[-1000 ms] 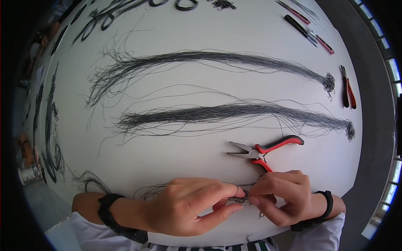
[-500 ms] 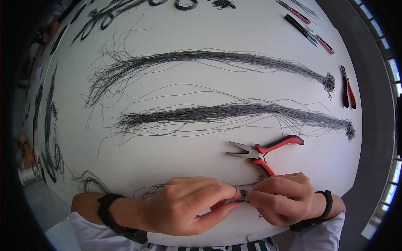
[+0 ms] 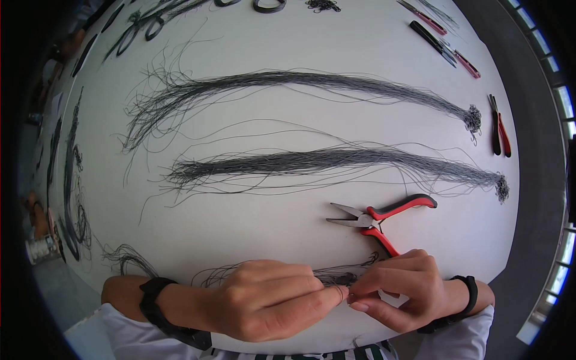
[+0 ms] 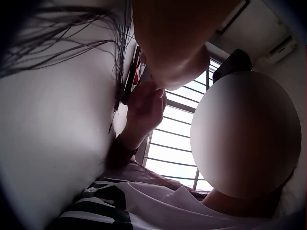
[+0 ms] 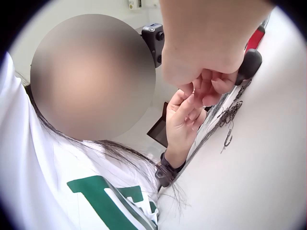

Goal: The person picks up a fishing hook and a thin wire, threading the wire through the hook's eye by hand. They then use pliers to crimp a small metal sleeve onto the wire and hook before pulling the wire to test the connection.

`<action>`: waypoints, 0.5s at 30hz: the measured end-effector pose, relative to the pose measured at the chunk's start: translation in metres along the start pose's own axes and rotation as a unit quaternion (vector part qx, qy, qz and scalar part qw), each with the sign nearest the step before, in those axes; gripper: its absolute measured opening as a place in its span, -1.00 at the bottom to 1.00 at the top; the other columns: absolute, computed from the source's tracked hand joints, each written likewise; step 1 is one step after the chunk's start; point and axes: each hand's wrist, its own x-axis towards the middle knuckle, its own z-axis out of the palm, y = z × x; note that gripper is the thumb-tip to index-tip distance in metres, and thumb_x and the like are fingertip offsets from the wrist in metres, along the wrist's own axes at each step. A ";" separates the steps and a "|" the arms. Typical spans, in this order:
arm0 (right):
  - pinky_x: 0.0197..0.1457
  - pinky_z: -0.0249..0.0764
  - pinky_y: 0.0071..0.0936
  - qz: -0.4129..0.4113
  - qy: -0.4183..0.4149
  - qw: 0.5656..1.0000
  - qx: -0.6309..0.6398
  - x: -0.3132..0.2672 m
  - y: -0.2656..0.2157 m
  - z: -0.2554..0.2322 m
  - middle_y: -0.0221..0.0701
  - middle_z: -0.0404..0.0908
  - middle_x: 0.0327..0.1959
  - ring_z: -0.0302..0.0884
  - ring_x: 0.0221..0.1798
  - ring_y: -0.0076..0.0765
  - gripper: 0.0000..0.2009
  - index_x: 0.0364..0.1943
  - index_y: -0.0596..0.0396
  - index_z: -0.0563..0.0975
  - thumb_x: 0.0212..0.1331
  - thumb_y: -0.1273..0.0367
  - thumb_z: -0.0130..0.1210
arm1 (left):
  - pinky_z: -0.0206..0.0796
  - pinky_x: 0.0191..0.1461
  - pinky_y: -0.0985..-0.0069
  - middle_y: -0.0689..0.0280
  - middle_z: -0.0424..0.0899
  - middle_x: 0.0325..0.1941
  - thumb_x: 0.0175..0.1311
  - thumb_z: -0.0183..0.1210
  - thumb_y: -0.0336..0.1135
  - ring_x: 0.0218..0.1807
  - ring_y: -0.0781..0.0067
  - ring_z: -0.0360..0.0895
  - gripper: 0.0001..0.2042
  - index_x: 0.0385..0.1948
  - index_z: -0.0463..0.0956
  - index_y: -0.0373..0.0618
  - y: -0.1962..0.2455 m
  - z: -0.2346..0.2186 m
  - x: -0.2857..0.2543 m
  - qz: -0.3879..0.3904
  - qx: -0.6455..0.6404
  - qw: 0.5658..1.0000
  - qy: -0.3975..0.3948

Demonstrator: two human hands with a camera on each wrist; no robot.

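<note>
In the head view the left hand (image 3: 276,301) pinches a thin dark wire between thumb and forefinger, with a small loop of it over the fingertip. Close against it, the right hand (image 3: 402,291) has thumb and forefinger at the same spot; what lies between them is too small to tell. Just behind the fingertips a dark wire bundle (image 3: 336,277) lies on the white table (image 3: 270,225), partly hidden by the left hand. The right wrist view shows hooked wire ends (image 5: 229,115) beside the hands.
Red and black pliers (image 3: 362,221) lie behind the right hand with jaws apart. Two long wire bundles (image 3: 288,162) stretch across the table, knotted at their right ends. Smaller pliers (image 3: 495,129) and cutting tools (image 3: 429,41) lie at the right; more wires (image 3: 75,180) at the left.
The left hand has turned, its fingers closing together over the wire. The right hand's thumb and forefinger have spread a little, and more of the bundle behind the fingertips shows.
</note>
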 end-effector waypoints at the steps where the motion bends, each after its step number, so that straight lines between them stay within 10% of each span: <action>1: -0.69 0.32 -0.60 0.005 -0.002 1.000 0.004 0.000 0.000 0.000 -0.38 0.52 -0.62 0.42 -0.72 -0.48 -0.91 -0.45 0.17 0.51 -0.05 0.50 0.19 | 0.09 -0.74 0.67 0.37 0.48 -0.70 -0.21 0.30 -0.63 -0.77 0.60 0.30 -0.79 -0.46 0.53 -0.27 0.000 0.000 0.000 0.000 0.000 1.000 0.000; 15: -0.71 0.30 -0.61 -0.139 0.069 0.977 -0.143 -0.002 0.013 0.012 -0.41 0.48 -0.62 0.43 -0.69 -0.47 -0.85 -0.45 0.20 0.53 -0.19 0.55 0.21 | 0.04 -0.77 0.67 0.40 0.35 -0.78 -0.21 0.27 -0.66 -0.81 0.63 0.23 -0.81 -0.49 0.53 -0.29 0.003 0.001 -0.001 -0.004 0.006 1.000 0.009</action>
